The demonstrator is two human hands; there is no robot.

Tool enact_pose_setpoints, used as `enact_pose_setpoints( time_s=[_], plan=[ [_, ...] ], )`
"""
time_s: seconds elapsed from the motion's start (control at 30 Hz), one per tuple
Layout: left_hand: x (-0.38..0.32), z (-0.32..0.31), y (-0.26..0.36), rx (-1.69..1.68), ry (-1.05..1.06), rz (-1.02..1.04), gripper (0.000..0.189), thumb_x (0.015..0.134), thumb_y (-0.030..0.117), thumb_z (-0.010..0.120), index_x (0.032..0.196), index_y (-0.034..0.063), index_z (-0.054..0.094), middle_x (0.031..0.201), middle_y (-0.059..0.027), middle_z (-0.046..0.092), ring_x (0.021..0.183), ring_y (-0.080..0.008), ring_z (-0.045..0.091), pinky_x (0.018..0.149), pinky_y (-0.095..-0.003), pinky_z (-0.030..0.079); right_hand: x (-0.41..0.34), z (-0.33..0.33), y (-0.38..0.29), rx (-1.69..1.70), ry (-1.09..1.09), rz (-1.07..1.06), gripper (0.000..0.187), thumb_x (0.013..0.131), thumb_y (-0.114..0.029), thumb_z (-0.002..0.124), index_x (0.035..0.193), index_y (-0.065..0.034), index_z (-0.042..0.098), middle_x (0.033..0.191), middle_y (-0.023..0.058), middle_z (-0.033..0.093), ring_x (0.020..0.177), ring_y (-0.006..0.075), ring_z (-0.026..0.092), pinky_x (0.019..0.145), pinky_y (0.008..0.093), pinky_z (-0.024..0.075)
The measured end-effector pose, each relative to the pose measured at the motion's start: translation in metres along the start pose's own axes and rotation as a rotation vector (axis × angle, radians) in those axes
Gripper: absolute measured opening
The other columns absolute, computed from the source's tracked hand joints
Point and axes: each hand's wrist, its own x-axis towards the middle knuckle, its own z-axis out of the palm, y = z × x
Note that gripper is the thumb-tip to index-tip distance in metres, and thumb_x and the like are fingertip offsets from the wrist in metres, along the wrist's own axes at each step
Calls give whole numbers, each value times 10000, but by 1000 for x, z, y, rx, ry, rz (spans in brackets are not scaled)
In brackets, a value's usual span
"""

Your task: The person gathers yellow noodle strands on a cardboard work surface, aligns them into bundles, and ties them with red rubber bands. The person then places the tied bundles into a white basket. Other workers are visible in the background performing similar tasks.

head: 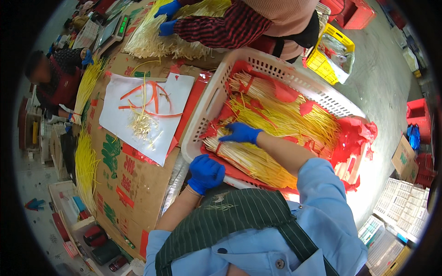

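Observation:
A white plastic basket (203, 103) lined with red sheeting holds several bundles of yellow, pale-ended stalks (269, 117). My right hand (240, 132), in a blue glove, reaches in and rests over the pale ends of the nearest bundle (238, 155), which has a red tie; whether its fingers grip any stalks cannot be told. Just outside the basket's near left corner is my left hand (206, 174), also blue-gloved, with its fingers curled; no held thing shows. A white sheet (138, 89) left of the basket carries red strips (156, 100) and pale stalk trimmings (141, 126).
Printed cardboard (138, 193) covers the table. Across it, one co-worker's gloved hands (168, 27) touch a large stalk pile (148, 41); another co-worker at the left is beside a yellow bundle (86, 89). A scale (108, 34) stands far left; a yellow crate (319, 65) is beyond the basket.

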Motion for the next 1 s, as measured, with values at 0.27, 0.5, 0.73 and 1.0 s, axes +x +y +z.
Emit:
enact_pose_setpoints(
  time_s=[0.27, 0.5, 0.73, 1.0],
  plan=[
    [-5, -8, 2, 55, -71, 2, 228, 717, 191, 665, 546, 137, 525, 571, -62, 509, 542, -270, 524, 511, -377, 435, 66, -124, 53, -505, 657, -122, 813, 687, -328, 790, 1355, -40, 427, 1312, 221, 497, 1212, 393, 474, 1032, 443, 389],
    [-4, -3, 1, 16, 44, 1, 294, 747, 235, 676, 519, 130, 520, 545, -47, 481, 544, -240, 508, 517, -345, 415, 84, -109, 64, -715, 602, 194, 963, 643, -422, 806, 1405, -49, 350, 1320, 204, 490, 1188, 390, 492, 1009, 470, 384],
    [-7, -1, 1, 57, -4, -18, 284, 740, 233, 676, 519, 132, 530, 545, -43, 488, 549, -228, 515, 530, -333, 421, 81, -94, 55, -824, 656, 136, 828, 614, -355, 821, 1287, -57, 441, 1180, 176, 531, 1077, 356, 520, 902, 450, 426],
    [-3, -3, 1, 37, 23, 2, 287, 715, 218, 684, 506, 139, 503, 535, -41, 481, 540, -229, 507, 512, -336, 416, 83, -92, 61, -767, 663, 159, 797, 584, -286, 833, 1255, -63, 464, 1163, 171, 540, 1081, 338, 517, 911, 440, 415]
  ],
)
